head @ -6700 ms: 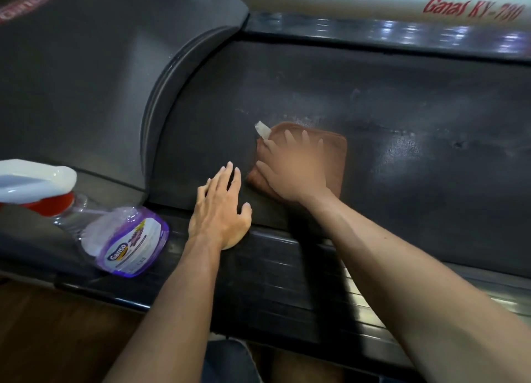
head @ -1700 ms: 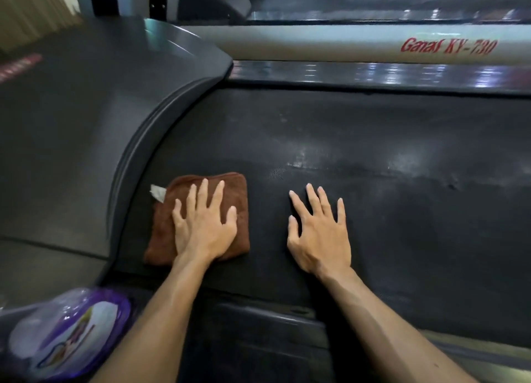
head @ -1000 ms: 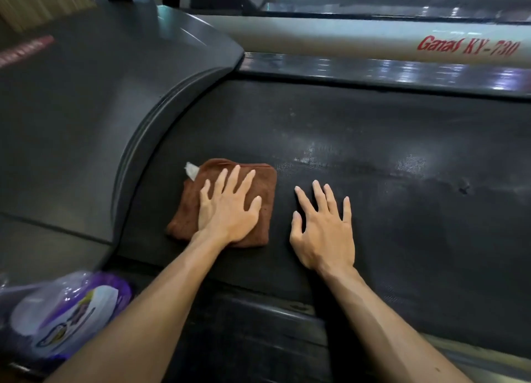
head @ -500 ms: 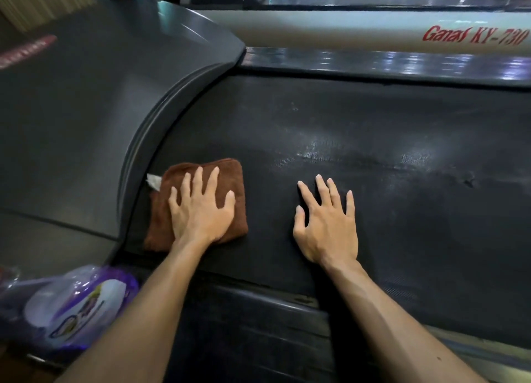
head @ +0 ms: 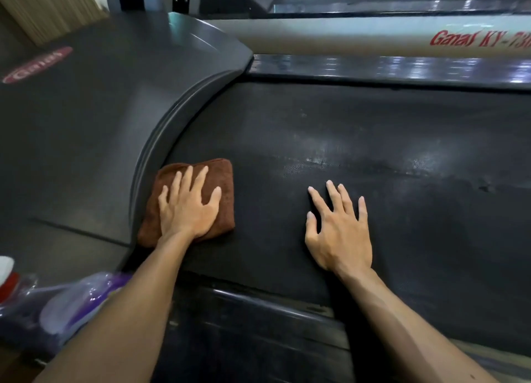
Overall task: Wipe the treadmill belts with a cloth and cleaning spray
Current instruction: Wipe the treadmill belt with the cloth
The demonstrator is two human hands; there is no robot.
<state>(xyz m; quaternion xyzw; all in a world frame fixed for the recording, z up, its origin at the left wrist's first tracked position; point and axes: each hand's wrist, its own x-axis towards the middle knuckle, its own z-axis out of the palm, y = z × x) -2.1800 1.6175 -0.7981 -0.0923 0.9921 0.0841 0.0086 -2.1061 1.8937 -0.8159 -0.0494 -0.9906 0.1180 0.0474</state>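
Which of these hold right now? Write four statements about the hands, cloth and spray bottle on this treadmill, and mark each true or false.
1. The left hand presses flat on the brown cloth. True.
2. The right hand grips the spray bottle. False: it rests open on the belt; the bottle lies untouched at the lower left.
3. The cloth lies beside the curved motor cover. True.
4. The cloth is crumpled into a ball. False: it is folded flat.
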